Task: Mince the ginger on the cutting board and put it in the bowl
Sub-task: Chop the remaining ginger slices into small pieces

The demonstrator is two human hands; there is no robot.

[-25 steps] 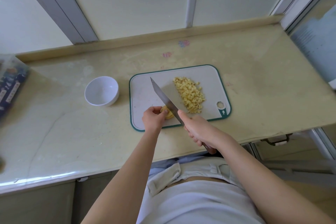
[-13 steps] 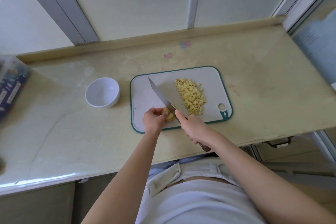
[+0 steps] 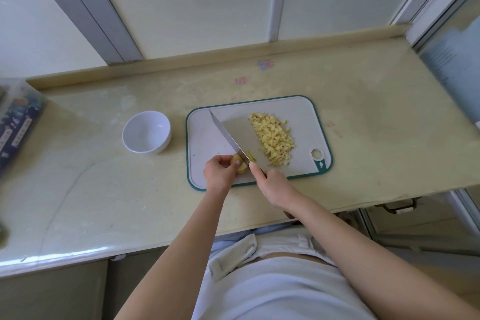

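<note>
A white cutting board (image 3: pixel 298 109) with a green rim lies on the counter. A pile of chopped ginger (image 3: pixel 272 138) sits on its right half. My left hand (image 3: pixel 219 171) pinches a small uncut ginger piece (image 3: pixel 241 163) near the board's front edge. My right hand (image 3: pixel 272 184) grips the handle of a cleaver (image 3: pixel 233 132), index finger along the spine. The blade's edge sits down on the ginger piece beside my left fingertips. A white bowl (image 3: pixel 146 132) stands to the left of the board and holds nothing.
The beige counter (image 3: pixel 376 138) ends at a raised back ledge under window frames. A dark printed box (image 3: pixel 15 125) sits at the far left edge. The counter's front edge runs close to my body, with a cabinet handle (image 3: pixel 397 208) below at the right.
The cleaver has come down onto the ginger piece held by my left hand, and a few fresh slices lie beside the blade. Both hands stay in nearly the same spot.
</note>
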